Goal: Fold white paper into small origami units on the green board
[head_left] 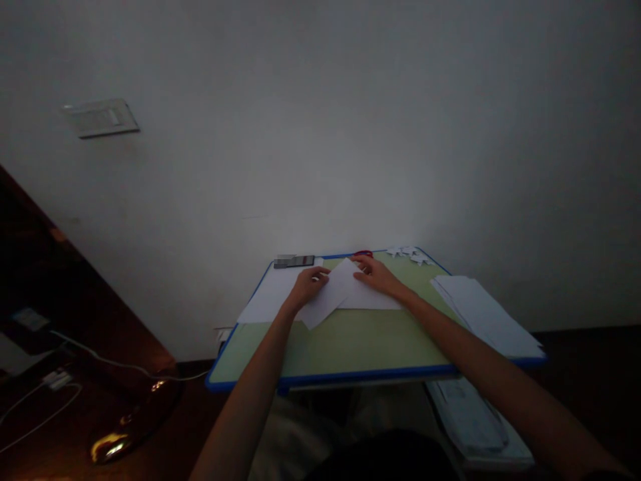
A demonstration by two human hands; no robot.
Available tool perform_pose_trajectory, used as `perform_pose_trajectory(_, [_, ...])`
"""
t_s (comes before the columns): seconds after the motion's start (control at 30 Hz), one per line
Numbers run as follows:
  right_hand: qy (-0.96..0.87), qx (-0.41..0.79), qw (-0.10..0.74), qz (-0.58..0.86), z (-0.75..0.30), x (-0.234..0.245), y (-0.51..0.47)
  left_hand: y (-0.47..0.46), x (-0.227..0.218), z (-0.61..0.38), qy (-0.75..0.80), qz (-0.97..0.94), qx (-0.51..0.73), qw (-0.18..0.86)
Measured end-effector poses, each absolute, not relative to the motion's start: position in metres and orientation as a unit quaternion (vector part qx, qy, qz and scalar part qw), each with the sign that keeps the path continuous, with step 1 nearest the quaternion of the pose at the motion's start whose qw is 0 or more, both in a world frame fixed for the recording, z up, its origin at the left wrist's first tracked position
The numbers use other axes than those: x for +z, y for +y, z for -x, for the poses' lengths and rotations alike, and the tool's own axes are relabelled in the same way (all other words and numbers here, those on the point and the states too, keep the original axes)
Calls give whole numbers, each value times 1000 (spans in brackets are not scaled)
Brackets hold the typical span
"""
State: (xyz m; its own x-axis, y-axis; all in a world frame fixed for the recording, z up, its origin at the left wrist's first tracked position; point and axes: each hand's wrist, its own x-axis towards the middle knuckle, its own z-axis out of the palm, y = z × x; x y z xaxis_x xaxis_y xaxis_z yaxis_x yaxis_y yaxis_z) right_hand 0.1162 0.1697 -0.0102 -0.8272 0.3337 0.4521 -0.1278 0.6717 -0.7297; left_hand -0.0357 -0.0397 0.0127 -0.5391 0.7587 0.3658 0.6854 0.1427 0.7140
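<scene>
A sheet of white paper [334, 288] is turned at an angle above the table, its corner pointing toward the wall. My left hand [309, 286] grips its left edge, thumb and fingers curled in. At its upper right edge, my right hand [374, 275] has thumb and fingers closed on the paper; the exact contact is too dim to make out. Another white sheet [373, 299] lies flat beneath, partly covered. To the left, a further white sheet [265, 297] rests on the tabletop.
On the green table with a blue rim [360, 347], a phone [300, 261] lies at the back left. Red-handled scissors [363, 254] and several white paper cutouts [411, 254] are along the far edge. A paper stack [483, 314] sits right. A wall stands behind.
</scene>
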Motion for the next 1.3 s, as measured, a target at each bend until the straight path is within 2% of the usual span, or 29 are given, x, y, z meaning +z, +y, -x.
perform_pose_trajectory(0.1, [-876, 398, 271, 32, -122, -6, 164, -39, 13, 34, 753, -475, 454, 31])
perform_pose_trajectory(0.27, [-917, 295, 256, -81, -131, -3, 159, -40, 13, 33, 754, -472, 456, 23])
perform_pose_trajectory(0.57, [-917, 271, 282, -79, -130, -3, 161, -36, 12, 32, 768, -477, 425, 32])
perform_pose_trajectory(0.8, [-896, 285, 336, -58, -123, -7, 163, -44, 17, 19, 793, -474, 363, 120])
perform_pose_trajectory(0.93, [-884, 303, 354, -37, -118, -13, 165, -47, 19, 17, 793, -492, 339, 120])
perform_pose_trajectory(1.13, [-876, 316, 365, -13, -117, -16, 170, -48, 28, 14, 745, -497, 417, 157])
perform_pose_trajectory(1.3, [-867, 364, 337, 33, -119, -14, 176, -48, 30, 16, 714, -453, 486, 221])
